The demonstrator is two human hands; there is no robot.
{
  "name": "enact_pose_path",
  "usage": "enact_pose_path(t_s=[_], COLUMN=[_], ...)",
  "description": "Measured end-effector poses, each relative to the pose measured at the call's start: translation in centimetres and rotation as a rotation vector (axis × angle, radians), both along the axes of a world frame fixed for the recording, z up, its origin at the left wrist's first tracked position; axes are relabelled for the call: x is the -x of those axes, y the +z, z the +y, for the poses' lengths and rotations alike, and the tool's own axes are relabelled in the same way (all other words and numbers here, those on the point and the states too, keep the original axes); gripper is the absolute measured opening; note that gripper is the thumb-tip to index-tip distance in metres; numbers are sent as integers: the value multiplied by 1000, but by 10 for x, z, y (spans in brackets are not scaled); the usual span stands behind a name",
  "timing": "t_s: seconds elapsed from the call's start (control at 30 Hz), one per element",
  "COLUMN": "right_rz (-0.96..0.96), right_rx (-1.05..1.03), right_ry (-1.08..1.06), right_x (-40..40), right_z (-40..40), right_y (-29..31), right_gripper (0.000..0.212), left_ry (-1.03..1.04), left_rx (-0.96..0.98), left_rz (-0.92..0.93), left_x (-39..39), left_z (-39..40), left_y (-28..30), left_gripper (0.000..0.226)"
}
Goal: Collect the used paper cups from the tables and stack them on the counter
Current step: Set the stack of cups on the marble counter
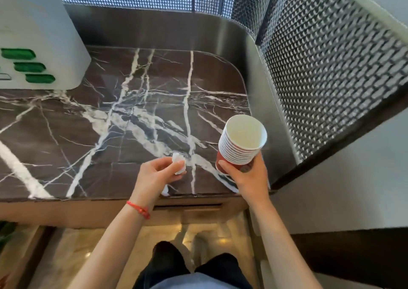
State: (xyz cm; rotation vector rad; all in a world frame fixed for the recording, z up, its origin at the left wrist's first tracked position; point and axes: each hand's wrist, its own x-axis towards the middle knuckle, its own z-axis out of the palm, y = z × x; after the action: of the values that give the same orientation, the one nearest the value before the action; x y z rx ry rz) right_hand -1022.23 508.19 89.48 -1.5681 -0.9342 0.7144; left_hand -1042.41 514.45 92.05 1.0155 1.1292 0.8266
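A stack of several nested paper cups (240,144), red outside and white inside, is held upright in my right hand (247,176), which grips its lower part. The stack hovers over the near right corner of the dark marble counter (110,134); I cannot tell whether its base touches the surface. My left hand (154,176) is just left of it, fingers closed around a small crumpled white tissue (179,163) above the counter's front edge. A red string bracelet circles my left wrist.
A white box with green slots (33,46) stands on the counter's far left. A brushed-metal wall (262,103) and woven mesh panels (331,68) enclose the back and right. Below the counter edge are a drawer front, glossy floor and my legs.
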Motion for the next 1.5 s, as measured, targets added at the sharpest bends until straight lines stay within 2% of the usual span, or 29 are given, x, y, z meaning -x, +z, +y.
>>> enact_pose_path(t_s=[0.2,0.43,0.57,0.7,1.0,1.33,1.5], right_rz=[-8,-3,16,20,-60,-143,-72], right_rx=[42,35,55,49,19,29,46], right_ry=[-44,-186,-227,-273,-368,-408,-401], right_x=[-11,-10,-6,-6,-33,-49,-47], right_z=[24,41,43,49,99,136,135], right_y=[-20,-27,-27,-31,-22,-19,-23], right_gripper=[65,76,84,70,58,64,64], left_ry=[-12,-117,-123,-139,-153,-154,-124], left_rx=[84,37,55,57,50,45,74], left_rz=[-31,51,39,49,39,31,3], left_x=[-22,-30,-30,-30,-28,-23,-21], left_z=[29,64,74,78,79,72,70], left_y=[-4,-5,-4,-6,-2,-1,0], left_gripper=[6,9,12,11,15,20,16])
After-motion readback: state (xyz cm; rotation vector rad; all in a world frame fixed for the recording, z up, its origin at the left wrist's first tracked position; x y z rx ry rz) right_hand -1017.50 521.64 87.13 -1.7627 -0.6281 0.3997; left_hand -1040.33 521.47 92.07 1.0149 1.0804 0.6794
